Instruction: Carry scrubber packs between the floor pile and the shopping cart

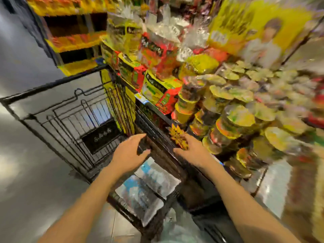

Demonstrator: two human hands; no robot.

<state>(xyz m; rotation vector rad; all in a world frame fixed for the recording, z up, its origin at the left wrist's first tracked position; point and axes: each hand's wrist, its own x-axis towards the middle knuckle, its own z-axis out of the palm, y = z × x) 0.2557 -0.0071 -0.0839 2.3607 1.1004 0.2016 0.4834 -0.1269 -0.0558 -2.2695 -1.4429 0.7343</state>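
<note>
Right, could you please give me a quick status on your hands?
Left hand open, fingers at black wire shopping cart handle. Right hand beside spiky yellow-orange shelf tag; grip unclear through blur.
</note>
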